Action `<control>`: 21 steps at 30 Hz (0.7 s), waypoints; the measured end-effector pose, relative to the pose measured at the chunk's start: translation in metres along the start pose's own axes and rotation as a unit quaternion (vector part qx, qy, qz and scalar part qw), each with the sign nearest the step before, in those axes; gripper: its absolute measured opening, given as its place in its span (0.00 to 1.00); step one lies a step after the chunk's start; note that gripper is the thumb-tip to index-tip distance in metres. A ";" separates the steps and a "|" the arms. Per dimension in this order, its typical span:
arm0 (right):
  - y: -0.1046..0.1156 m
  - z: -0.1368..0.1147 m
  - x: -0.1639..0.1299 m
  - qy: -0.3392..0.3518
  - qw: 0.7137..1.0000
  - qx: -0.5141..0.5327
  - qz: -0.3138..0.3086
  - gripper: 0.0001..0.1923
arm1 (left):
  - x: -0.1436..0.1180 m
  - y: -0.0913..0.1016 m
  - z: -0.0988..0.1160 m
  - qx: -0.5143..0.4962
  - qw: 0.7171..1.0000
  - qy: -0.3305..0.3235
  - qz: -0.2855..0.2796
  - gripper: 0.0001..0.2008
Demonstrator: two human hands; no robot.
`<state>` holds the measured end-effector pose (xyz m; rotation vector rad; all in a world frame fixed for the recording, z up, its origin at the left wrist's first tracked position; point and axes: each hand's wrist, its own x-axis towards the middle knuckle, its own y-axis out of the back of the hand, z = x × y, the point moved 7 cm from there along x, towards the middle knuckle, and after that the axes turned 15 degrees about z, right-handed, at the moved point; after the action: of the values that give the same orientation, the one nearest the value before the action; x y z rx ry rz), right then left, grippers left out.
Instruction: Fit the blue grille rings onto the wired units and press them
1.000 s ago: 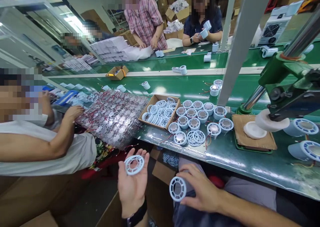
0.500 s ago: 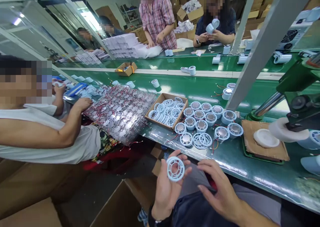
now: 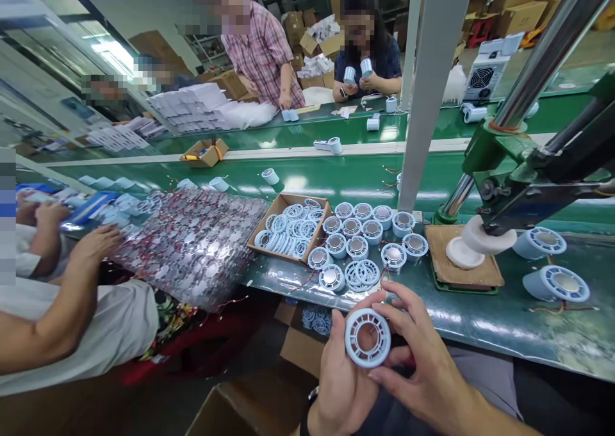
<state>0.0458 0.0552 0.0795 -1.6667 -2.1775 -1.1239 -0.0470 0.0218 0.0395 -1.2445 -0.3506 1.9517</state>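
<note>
A light-blue slotted plastic ring (image 3: 352, 353) is held up in front of me over my lap, its open face towards the camera. My left hand (image 3: 339, 375) cradles it from the left and below, with the thumb along its edge. From the right, my right hand (image 3: 423, 353) grips its rim between thumb and fingers. Just beyond my hands on the bench, loose rings (image 3: 362, 274) lie in a small pile. Beside them stand several light-blue round housings (image 3: 357, 247) with silver discs in their tops and red wires.
A cardboard box of rings (image 3: 327, 221) sits behind the housings. A green hand press (image 3: 500, 199) with white pads stands at right, two housings beyond it. Wired silver discs (image 3: 192, 244) cover a sheet at left, where a co-worker's arm (image 3: 72, 289) reaches. A grey post (image 3: 423, 103) rises mid-bench.
My right hand has come left onto the ring, which my left hand alone held before. The ring now appears larger and turned. The view has swung to the right.
</note>
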 end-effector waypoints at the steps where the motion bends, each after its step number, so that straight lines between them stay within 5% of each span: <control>1: 0.001 0.000 0.000 -0.002 1.000 0.005 0.000 0.32 | 0.000 0.000 0.000 0.000 1.000 0.000 0.007 0.27; 21: 0.000 0.005 -0.003 -0.030 0.997 0.064 0.012 0.40 | -0.005 0.001 -0.003 0.020 0.999 0.026 0.011 0.29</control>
<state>0.0481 0.0563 0.0741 -1.6885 -2.2085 -0.9187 -0.0437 0.0167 0.0404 -1.2748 -0.2703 1.9332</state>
